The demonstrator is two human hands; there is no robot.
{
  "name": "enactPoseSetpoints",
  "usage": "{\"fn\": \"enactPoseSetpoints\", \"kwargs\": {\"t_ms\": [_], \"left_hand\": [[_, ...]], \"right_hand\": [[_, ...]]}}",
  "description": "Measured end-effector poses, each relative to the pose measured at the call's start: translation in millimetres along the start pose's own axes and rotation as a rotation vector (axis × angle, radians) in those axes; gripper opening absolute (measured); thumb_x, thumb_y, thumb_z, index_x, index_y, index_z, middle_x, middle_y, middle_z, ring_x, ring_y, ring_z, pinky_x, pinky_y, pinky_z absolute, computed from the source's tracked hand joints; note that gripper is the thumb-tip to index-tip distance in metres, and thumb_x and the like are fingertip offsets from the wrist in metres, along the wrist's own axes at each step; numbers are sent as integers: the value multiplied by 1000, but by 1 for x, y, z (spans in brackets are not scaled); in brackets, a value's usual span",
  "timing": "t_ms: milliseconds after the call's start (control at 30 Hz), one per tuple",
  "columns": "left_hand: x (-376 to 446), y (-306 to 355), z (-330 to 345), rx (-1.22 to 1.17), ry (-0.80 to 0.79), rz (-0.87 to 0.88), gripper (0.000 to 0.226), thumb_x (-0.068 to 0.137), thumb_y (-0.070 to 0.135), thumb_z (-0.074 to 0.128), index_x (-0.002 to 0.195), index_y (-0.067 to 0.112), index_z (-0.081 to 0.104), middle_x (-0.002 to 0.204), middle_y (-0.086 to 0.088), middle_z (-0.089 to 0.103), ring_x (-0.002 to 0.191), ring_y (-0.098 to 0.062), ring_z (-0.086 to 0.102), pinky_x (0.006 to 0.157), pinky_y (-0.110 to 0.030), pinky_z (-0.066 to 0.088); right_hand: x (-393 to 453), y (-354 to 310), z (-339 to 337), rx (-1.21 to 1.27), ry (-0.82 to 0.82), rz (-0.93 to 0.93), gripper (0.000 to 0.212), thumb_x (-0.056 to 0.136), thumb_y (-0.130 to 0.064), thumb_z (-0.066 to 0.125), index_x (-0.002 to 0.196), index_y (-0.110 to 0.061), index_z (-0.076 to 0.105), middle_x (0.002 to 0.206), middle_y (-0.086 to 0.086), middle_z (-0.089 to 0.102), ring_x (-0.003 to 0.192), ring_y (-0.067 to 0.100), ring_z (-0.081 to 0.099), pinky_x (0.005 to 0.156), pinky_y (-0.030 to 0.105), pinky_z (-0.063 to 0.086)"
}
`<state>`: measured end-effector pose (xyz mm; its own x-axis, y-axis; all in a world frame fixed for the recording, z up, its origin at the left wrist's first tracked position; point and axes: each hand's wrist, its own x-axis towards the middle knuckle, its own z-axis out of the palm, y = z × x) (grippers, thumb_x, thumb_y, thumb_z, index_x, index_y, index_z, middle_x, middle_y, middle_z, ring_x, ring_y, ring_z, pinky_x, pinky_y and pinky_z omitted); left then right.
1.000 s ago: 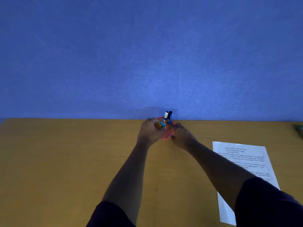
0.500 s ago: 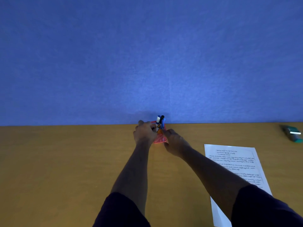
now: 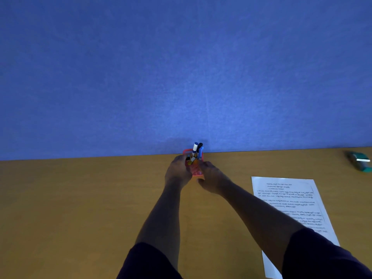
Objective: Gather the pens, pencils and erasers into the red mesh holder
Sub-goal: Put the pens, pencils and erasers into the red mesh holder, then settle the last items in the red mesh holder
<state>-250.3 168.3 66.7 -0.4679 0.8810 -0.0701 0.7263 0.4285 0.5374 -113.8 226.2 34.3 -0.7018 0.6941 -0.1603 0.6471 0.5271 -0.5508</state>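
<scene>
Two bare hands meet at the far edge of a wooden table [image 3: 80,208], where it abuts a blue fabric-textured wall [image 3: 181,67]. Between them we see the red mesh holder [image 3: 195,169], a small upright container whose red rim shows at the top and whose mesh wall shows in the gap between the hands; it stands on the table just in front of the wall. From its mouth rise several writing tools: a white-and-blue marker [image 3: 195,148], a black-capped pen [image 3: 199,147] and a blue pen [image 3: 201,153], all leaning slightly right, while a yellow-orange pencil [image 3: 191,161] lies tilted lower against the rim (we cannot separate the items more finely at this size). Our left hand [image 3: 178,170] is curled against the holder's left side, fingers together and touching it; whether they truly clamp it we cannot tell. Our right hand [image 3: 211,178] lies at the holder's lower right, fingers bent and close together, their tips at the mesh wall; its grip is likewise unclear. Both forearms run down to dark sleeves [image 3: 322,258] at the lower edge. To the right of the arms lies a printed sheet of paper [image 3: 287,198], partly covered by the right forearm. Well apart, near the table's far right edge, lies a blurred green-and-white object [image 3: 360,161], which we cannot identify.
</scene>
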Motion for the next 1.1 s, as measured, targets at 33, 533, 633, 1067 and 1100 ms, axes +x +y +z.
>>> {"fn": "enactPoseSetpoints", "kwargs": {"t_ms": [33,533,633,1067,1100], "left_hand": [[-1,0,1,-9,10,3,42,90,24,59,133,24,59,127,-1,63,114,-24,60,88,-43,56],[-30,4,7,-11,114,-21,51,93,21,62,140,24,41,141,-3,44,108,-30,61,75,-45,57],[-44,7,14,104,147,-23,63,89,15,60,146,16,35,151,-5,40,126,-32,53,96,-45,50],[-127,44,58,357,33,207,85,87,42,56,159,17,18,169,1,15,155,-19,15,118,-40,27],[-133,48,61,352,14,216,86,87,42,56,159,17,17,169,1,14,156,-19,13,119,-41,27]], "right_hand": [[0,1,0,0,-2,-3,81,94,-20,62,158,-13,12,153,15,37,131,32,50,99,42,52],[-33,15,-10,-16,71,-7,84,93,-21,63,158,-27,10,155,9,36,130,30,52,94,44,55],[-47,19,-15,-69,96,-7,77,94,-26,59,157,-25,14,159,2,32,128,31,54,95,45,54],[-141,70,-28,-238,264,31,65,97,-37,53,155,-20,28,162,-1,31,137,24,48,106,39,46],[-149,74,-28,-239,262,40,66,97,-38,53,155,-20,28,162,-1,31,136,25,49,105,39,46]]}}
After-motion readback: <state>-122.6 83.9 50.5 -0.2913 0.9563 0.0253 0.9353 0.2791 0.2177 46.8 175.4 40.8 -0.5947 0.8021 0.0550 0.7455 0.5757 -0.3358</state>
